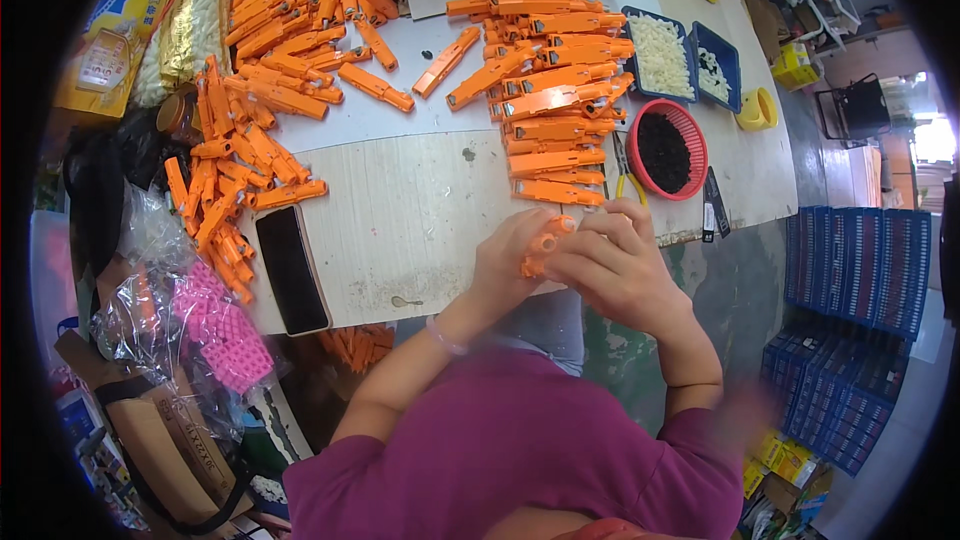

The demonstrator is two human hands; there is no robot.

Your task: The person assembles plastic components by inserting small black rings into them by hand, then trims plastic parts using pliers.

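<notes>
Left hand (512, 258): fingers closed round one orange plastic part (535, 258), held up at the near edge of the bench (400, 230), right of that edge's middle. Right hand (625, 275): fingers bent and drawn in narrow, tips at the same part; from here I cannot tell whether they grip it or pinch some small piece against it. Both forearms reach in over the near edge; pale band (446, 338) on the left wrist. Just beyond the hands, a long row of orange parts (555, 130), mostly lying crosswise, runs back toward the far edge. Second lot, a loose heap of orange parts (272, 95), spreads down the left side. Black phone (291, 270) lies near the left end of the near edge. Right of the row: yellow-handled pliers (639, 186), then a red basket (701, 145) of small black pieces (662, 148), with a dark cutter knife (711, 205) beside it, close to the near edge. Farther back, two blue trays (692, 60) hold white pieces (660, 55); a yellow ring-shaped roll (757, 110) sits by the right edge. Off the bench's left edge, pink parts (235, 355) in clear plastic; off its right, stacked blue crates (860, 270).
</notes>
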